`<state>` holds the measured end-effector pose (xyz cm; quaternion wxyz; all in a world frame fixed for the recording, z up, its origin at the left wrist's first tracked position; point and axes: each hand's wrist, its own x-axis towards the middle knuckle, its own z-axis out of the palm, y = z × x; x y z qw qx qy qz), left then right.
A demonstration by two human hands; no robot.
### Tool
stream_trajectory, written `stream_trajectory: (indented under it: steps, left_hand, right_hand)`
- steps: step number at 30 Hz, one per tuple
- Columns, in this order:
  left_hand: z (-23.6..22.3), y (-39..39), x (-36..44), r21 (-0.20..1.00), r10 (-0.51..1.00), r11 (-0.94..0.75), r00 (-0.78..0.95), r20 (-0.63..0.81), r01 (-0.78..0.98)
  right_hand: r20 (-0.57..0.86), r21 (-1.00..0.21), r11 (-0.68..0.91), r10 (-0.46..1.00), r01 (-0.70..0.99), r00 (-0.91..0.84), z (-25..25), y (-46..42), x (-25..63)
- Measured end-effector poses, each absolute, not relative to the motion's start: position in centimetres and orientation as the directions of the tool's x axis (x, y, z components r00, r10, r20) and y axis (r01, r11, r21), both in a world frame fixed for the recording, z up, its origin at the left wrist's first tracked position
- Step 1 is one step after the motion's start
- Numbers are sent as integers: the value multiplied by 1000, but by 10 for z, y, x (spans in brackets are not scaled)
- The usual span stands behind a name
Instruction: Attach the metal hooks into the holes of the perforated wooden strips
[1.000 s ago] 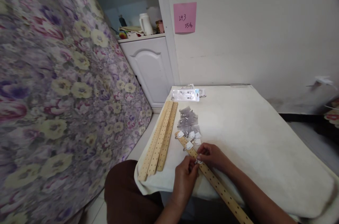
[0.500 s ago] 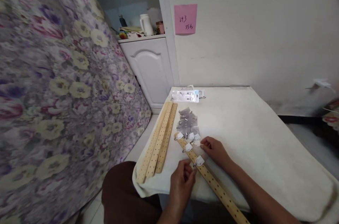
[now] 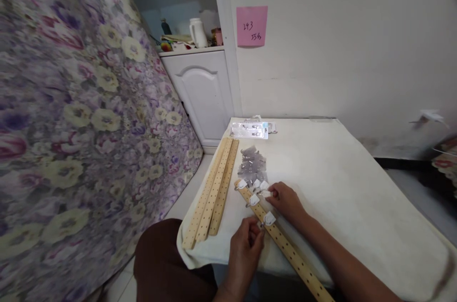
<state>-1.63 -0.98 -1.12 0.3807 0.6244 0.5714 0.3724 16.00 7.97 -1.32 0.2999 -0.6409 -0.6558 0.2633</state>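
Fitting step, seemingly: right hand [image 3: 286, 201] at loose tag [image 3: 264, 193], left hand [image 3: 245, 245] curled beside strip [image 3: 293, 257]; can't tell either grip. Next needs clean pinch.

The table [image 3: 321, 164] is covered with a cream-coloured cloth [image 3: 357, 226]. On its left part lie three wooden strips [image 3: 215, 190] with rows of holes. Beside them is a heap of small greyish pieces [image 3: 252, 163]. One more holed strip [image 3: 288, 247] lies slanting over the near edge, bearing white tags [image 3: 270, 219]. At the far edge lie flat clear packages [image 3: 250, 130].
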Motion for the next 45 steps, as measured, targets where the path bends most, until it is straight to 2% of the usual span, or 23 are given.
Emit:
stream_trajectory:
  steps: [7,16,21,26,35,45]
  left_hand:
    - [-10,-10,-17,903,996,-72,85,39,424]
    - [-6,-10,-16,894,995,-89,76,61,438]
    - [-1,-11,-16,898,994,-103,86,73,428]
    - [-3,-28,-19,907,993,-104,101,69,408]
    - [-6,-56,1,845,954,-267,250,165,463]
    - [-8,-44,8,814,953,-252,279,116,523]
  right_hand:
    - [38,-789,-5,998,615,56,-11,76,166]
    - [-128,-939,-150,988,310,91,-11,69,196]
    - [-169,-972,-175,984,159,52,4,50,221]
    - [-236,-968,-243,966,-65,-110,9,14,226]
    - [-265,-961,-275,930,-5,-254,-3,-21,204]
    - [-246,-969,-245,947,30,-204,-15,-18,194]
